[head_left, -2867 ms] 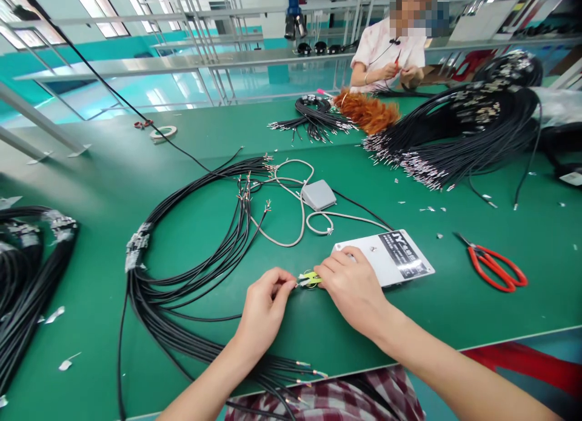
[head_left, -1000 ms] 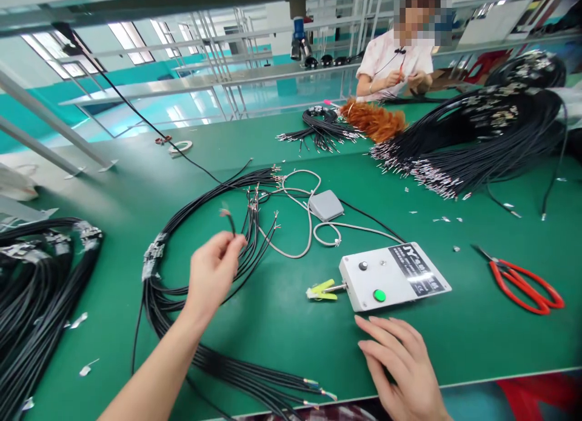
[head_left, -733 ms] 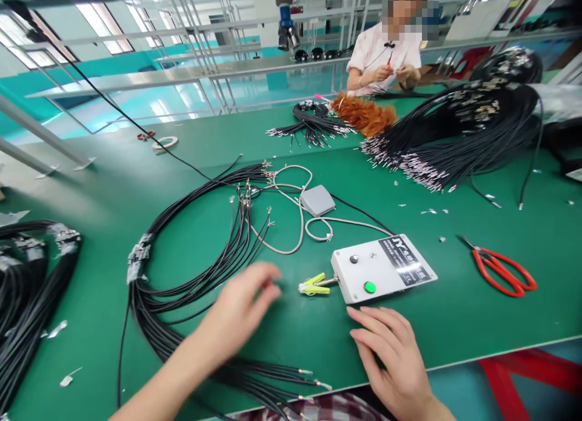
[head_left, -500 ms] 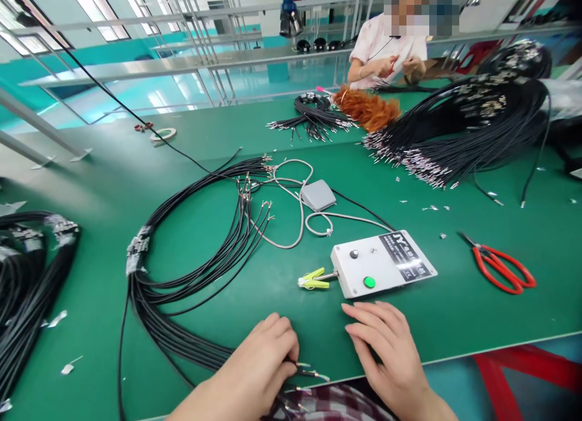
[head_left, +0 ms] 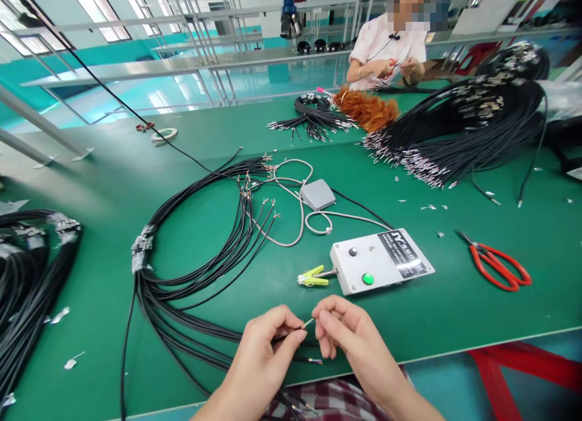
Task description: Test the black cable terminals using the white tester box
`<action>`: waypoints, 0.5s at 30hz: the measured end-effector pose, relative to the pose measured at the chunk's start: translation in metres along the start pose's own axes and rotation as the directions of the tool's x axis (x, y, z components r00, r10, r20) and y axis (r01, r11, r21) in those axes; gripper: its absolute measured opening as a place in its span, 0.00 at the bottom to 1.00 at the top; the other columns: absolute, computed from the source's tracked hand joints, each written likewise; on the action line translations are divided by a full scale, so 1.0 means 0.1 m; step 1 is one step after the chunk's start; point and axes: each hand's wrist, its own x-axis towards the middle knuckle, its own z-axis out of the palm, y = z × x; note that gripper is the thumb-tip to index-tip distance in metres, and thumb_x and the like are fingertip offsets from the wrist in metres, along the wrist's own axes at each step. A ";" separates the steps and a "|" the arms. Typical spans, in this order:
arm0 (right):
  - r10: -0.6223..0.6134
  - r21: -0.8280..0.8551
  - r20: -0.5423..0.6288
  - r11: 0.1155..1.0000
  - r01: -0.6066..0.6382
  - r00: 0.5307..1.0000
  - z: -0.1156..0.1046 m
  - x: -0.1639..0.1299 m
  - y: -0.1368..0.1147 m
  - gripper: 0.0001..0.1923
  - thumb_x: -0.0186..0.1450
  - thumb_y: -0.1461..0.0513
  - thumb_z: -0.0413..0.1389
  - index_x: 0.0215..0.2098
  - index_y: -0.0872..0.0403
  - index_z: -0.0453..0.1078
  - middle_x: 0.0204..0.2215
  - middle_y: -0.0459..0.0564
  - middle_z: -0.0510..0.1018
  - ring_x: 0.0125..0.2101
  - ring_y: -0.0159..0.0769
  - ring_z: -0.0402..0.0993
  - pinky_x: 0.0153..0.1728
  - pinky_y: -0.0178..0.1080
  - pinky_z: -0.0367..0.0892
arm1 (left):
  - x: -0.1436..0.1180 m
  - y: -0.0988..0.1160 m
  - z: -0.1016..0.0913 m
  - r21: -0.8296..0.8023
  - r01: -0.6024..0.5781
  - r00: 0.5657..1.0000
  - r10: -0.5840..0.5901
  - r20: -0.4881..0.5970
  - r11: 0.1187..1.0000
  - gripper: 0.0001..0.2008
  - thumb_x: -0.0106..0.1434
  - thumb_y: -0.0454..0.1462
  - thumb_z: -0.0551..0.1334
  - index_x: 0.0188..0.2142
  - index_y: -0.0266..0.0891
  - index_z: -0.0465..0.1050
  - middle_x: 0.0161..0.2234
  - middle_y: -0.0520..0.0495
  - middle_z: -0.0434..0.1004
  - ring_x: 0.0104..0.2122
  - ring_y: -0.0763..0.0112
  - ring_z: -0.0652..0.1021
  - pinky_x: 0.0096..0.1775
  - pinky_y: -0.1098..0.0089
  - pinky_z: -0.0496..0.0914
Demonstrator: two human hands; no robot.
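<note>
My left hand point(head_left: 273, 342) pinches a black cable near its stripped end, and thin light wires point(head_left: 308, 323) stick out past the fingertips. My right hand point(head_left: 348, 333) is at the tip of those wires, its fingers bent and drawn together; whether they grip the wire is hidden. Below the hands, more loose cable ends point(head_left: 313, 361) reach the table edge and hang over my lap. They belong to a bundle of black cables point(head_left: 182, 324), which is looped and tied with clear wrap point(head_left: 142, 249). Just beyond my hands lies a white control box point(head_left: 382, 260) with a lit green button and a yellow-green clip-like tip point(head_left: 314, 276).
Red-handled cutters point(head_left: 500, 266) lie to the right. A grey pedal point(head_left: 317, 195) sits behind the box. Large black cable bundles point(head_left: 454, 130) fill the far right, others point(head_left: 36, 269) the left. Across the table, a person point(head_left: 386, 51) holds a red-handled tool.
My left hand has lifted a cable end up from the table edge. My right hand has moved left and its spread fingers have closed in at the wire tip.
</note>
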 end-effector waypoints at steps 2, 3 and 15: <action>0.015 0.120 0.006 0.993 -0.016 1.000 0.04 0.03 -0.02 0.20 0.57 0.49 0.66 0.34 0.55 0.69 0.21 0.41 0.71 0.17 0.23 0.65 0.20 0.28 0.56 | 0.00 0.00 0.02 0.031 -0.014 1.000 0.015 -0.018 0.999 0.09 0.62 0.38 0.62 0.26 0.39 0.73 0.23 0.49 0.75 0.22 0.70 0.71 0.25 0.73 0.65; 0.022 0.164 0.005 0.986 -0.023 1.000 0.06 0.04 -0.02 0.20 0.56 0.50 0.67 0.33 0.55 0.68 0.20 0.40 0.70 0.17 0.22 0.64 0.19 0.27 0.55 | 0.00 0.01 0.02 0.036 -0.019 0.999 0.020 -0.028 0.999 0.09 0.62 0.38 0.62 0.26 0.39 0.73 0.23 0.49 0.75 0.21 0.71 0.71 0.24 0.73 0.65; 0.136 0.380 0.035 0.915 -0.139 0.990 0.11 0.01 0.17 0.17 0.56 0.55 0.68 0.32 0.55 0.68 0.21 0.39 0.69 0.17 0.20 0.62 0.19 0.26 0.54 | 0.04 0.07 -0.01 -0.242 0.055 0.994 -0.075 -0.074 0.969 0.08 0.57 0.39 0.65 0.25 0.38 0.72 0.20 0.53 0.70 0.17 0.75 0.66 0.20 0.75 0.61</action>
